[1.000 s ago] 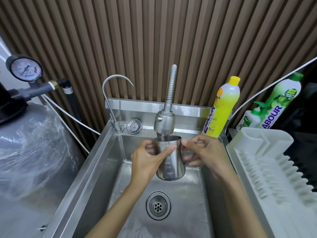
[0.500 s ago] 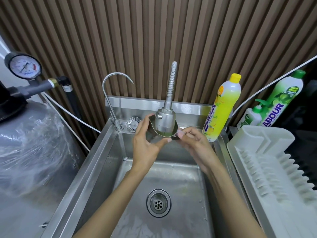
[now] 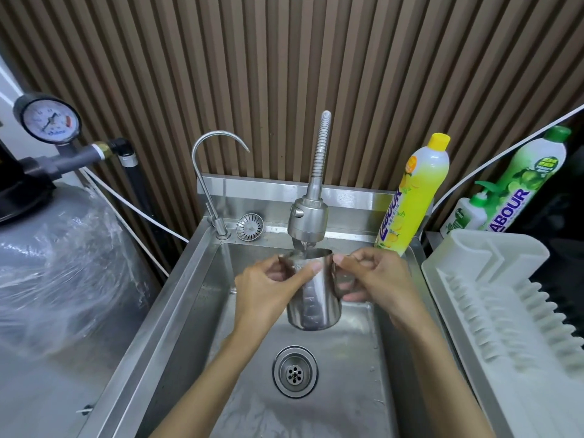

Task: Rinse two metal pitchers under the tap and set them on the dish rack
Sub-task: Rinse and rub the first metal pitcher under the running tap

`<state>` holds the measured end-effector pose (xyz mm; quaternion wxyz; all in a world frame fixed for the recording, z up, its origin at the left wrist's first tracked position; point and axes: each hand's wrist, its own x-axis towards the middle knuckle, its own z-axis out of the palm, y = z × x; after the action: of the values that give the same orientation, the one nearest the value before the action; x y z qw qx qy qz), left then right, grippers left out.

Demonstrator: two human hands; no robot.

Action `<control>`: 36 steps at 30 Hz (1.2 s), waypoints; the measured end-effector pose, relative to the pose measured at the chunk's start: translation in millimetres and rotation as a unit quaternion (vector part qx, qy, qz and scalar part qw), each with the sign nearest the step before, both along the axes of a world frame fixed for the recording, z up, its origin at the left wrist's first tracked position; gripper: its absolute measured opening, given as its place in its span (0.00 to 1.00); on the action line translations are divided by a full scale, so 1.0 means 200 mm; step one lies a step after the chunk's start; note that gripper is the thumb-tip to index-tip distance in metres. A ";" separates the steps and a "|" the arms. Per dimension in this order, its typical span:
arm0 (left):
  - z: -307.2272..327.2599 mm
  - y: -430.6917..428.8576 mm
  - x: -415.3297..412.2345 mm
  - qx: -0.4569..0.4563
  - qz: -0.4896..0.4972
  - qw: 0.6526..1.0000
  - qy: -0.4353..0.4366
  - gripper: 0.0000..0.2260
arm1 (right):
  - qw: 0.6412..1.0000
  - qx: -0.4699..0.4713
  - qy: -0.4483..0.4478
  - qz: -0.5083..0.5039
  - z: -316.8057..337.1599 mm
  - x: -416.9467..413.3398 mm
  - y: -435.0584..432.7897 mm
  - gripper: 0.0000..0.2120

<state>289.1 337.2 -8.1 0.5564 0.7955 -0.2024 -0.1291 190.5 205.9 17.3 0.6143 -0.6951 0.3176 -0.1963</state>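
Standing upright again, the single stainless-steel pitcher (image 3: pixel 313 298) now hangs below the steel spray-head tap (image 3: pixel 308 221) at frame centre. Half a second earlier it was lifted and tipped against the tap head. A thin stream of water runs into its open mouth, and it is held above the stainless sink basin (image 3: pixel 177 295), clear of the round drain (image 3: pixel 295 371).

Left hand (image 3: pixel 271 286): grip curled round the pitcher wall, thumb laid across the near side. Right hand (image 3: pixel 376 276): thumb and forefinger pinching the rim, remaining fingers curled at the handle side. Both forearms enter from the lower edge.

Count:
- one pitcher
- two hands
- two taps, the second a slim gooseneck faucet (image 3: pixel 215 184) at centre left
- two tall detergent bottles, one yellow (image 3: pixel 414 191), one green (image 3: pixel 531 175)
- one small white pump bottle (image 3: pixel 471 213)
- one white plastic dish rack (image 3: pixel 493 311) at right, nothing visible on it
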 end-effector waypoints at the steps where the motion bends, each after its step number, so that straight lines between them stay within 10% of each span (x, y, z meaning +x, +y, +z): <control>1: -0.02 -0.01 -0.01 -0.027 -0.017 0.998 0.046 0.09 | 0.999 -0.043 0.020 -0.009 0.03 -0.01 0.00 0.11; 8: -0.10 -0.09 -0.03 -0.200 -0.094 0.963 0.155 0.22 | 0.947 -0.313 0.067 -0.030 0.08 -0.05 0.00 0.11; 14: -0.03 -0.12 0.02 -0.238 -0.063 0.969 0.021 0.34 | 0.994 -0.060 -0.071 0.065 -0.02 0.03 -0.10 0.05; 19: 0.08 -0.06 0.06 -0.135 -0.011 0.976 -0.168 0.33 | 0.960 0.166 -0.181 0.131 -0.14 0.12 -0.09 0.03; 24: 0.12 -0.01 0.07 0.001 0.036 0.979 -0.200 0.31 | 0.962 0.190 -0.148 0.131 -0.18 0.13 -0.01 0.05; 31: 0.04 0.02 0.10 0.001 -0.021 0.999 0.050 0.17 | 0.998 0.036 0.018 0.048 -0.06 0.06 -0.02 0.09; 36: -0.05 -0.02 0.07 -0.114 -0.149 0.954 0.234 0.20 | 0.963 -0.248 0.109 -0.001 0.06 0.00 0.00 0.13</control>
<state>303.8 333.9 -18.1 0.6493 0.6353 -0.1964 -0.3691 190.0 206.9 29.5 0.3838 -0.8427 0.3246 -0.1928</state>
